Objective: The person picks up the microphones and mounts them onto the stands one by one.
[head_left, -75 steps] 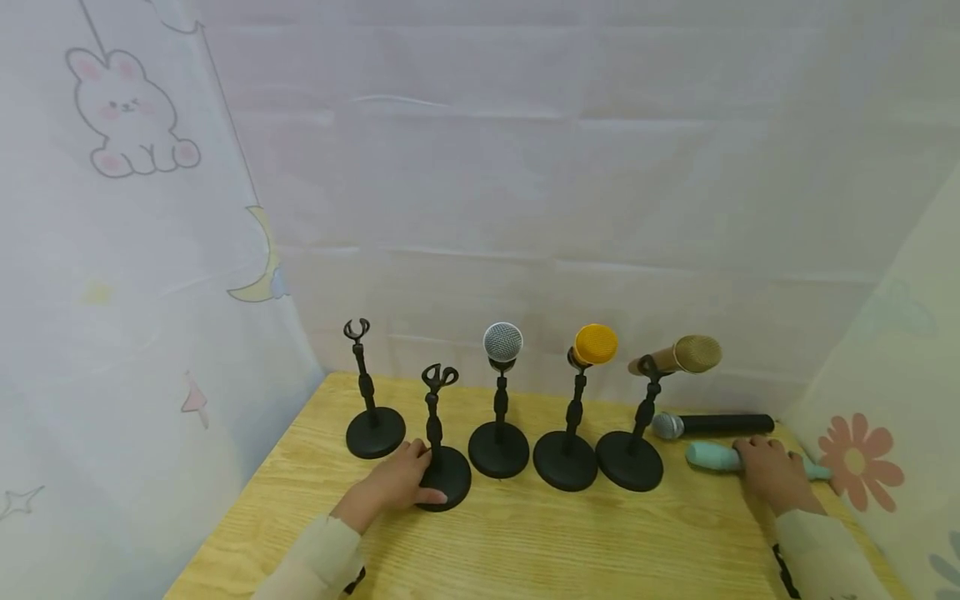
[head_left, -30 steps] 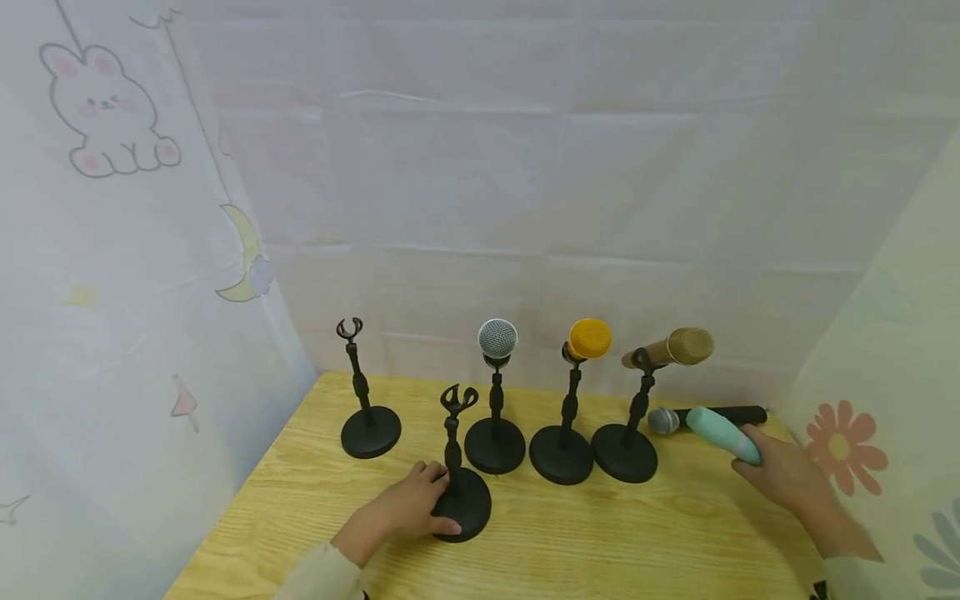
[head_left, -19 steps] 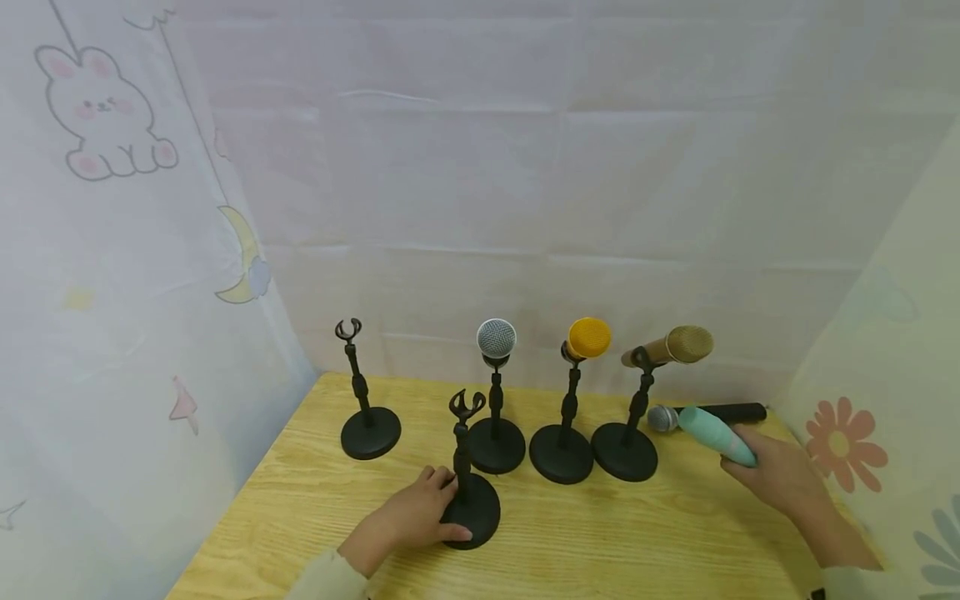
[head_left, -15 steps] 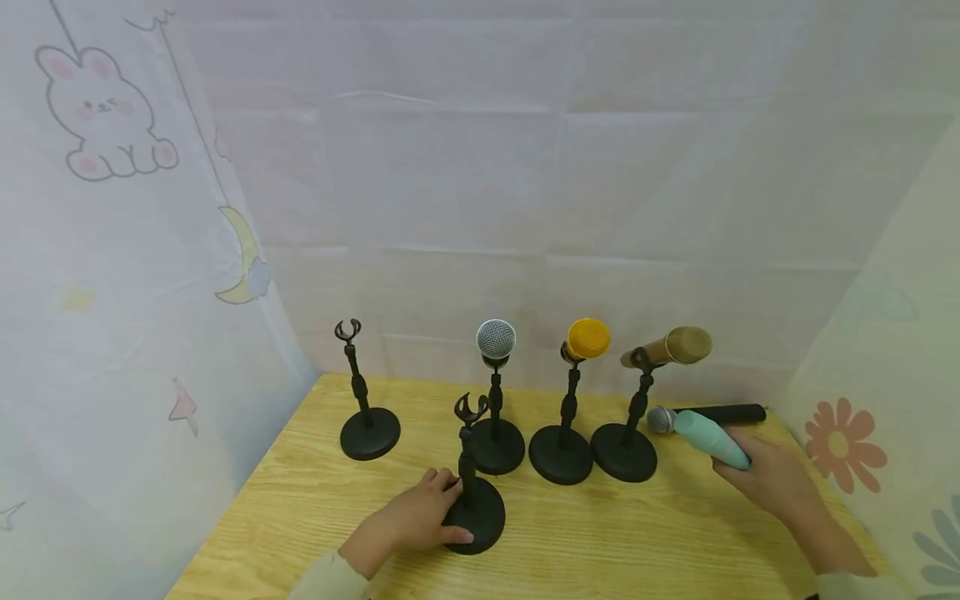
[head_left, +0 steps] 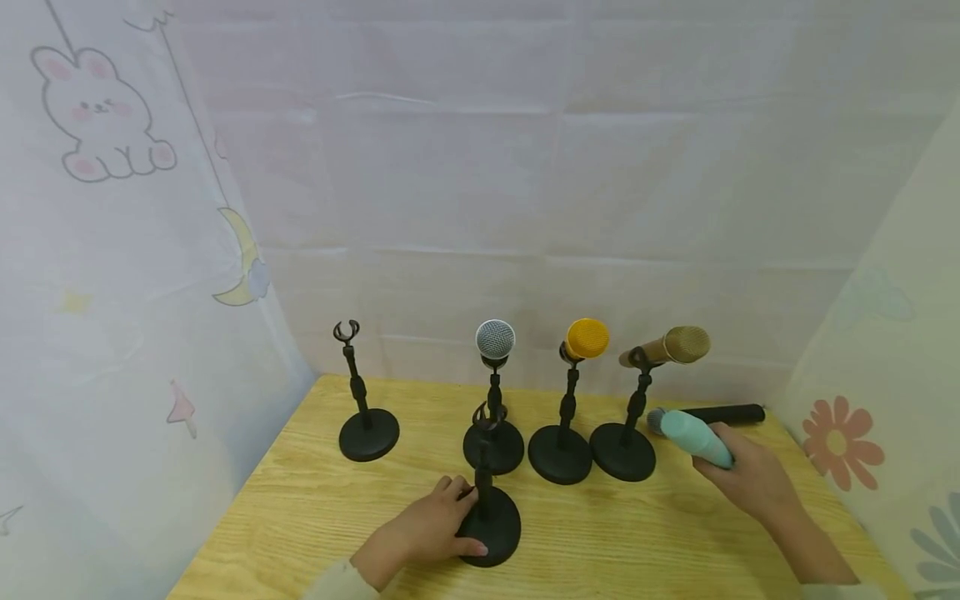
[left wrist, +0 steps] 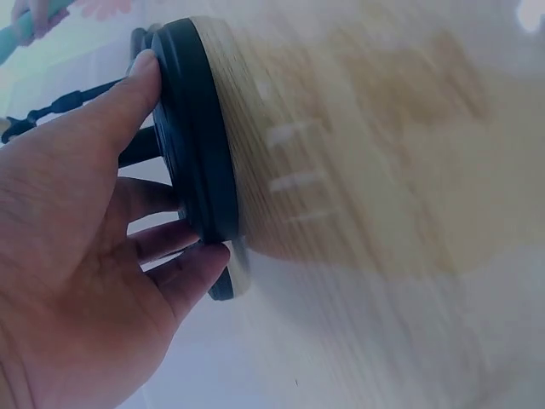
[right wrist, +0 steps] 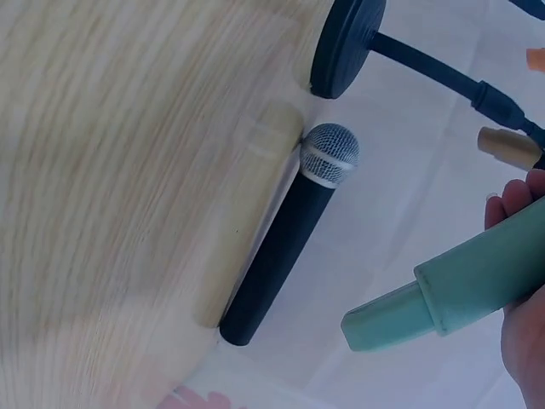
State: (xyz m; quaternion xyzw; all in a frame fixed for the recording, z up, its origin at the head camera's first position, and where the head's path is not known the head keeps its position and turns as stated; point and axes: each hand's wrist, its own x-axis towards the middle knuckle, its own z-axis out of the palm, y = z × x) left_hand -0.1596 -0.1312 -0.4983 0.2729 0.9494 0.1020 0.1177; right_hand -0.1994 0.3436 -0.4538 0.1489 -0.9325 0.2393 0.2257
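In the head view my left hand (head_left: 431,525) grips the round black base of an empty microphone stand (head_left: 495,529), thumb on the near side and fingers on the far side. The left wrist view shows the same base (left wrist: 200,128) edge-on, close to the tabletop. My right hand (head_left: 753,479) holds a mint-green microphone (head_left: 697,437) above the table, its rounded end pointing left toward the stands. In the right wrist view, the narrower tail of the mint-green microphone (right wrist: 387,319) sticks out of the hand. Below lies a black microphone (right wrist: 281,256) with a silver mesh head.
Behind stand microphones with silver (head_left: 496,340), yellow (head_left: 588,338) and gold (head_left: 686,344) heads, each in its own stand. Another empty stand (head_left: 367,429) is at the back left of the wooden table (head_left: 315,517). Printed cloth (head_left: 450,183) surrounds the back and sides.
My left hand has slid the empty stand right and nearer, so it now overlaps the silver-headed microphone's stand. My right hand has lifted the mint-green microphone off the table and brought it left.
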